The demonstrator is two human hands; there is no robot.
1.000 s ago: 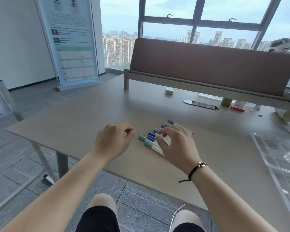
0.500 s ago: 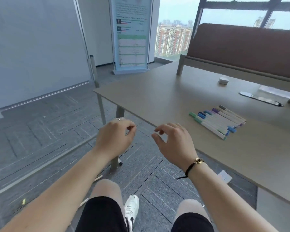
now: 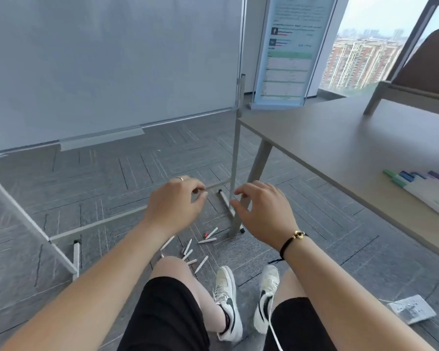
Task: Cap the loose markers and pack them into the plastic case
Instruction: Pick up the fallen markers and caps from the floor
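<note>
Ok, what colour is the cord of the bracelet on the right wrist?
Black, with a small gold bead; the bracelet shows best in the head view.

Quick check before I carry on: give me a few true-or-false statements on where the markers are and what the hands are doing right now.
1. Several markers lie scattered on the carpet near the person's feet. True.
2. A row of markers lies on the table. True.
3. The right hand has a marker in its grip. False: its fingers are loosely curled and hold nothing.
4. The left hand rests on the table. False: it hovers above the floor, away from the table.
5. The plastic case sits open beside the table markers. False: no case is in view.
</note>
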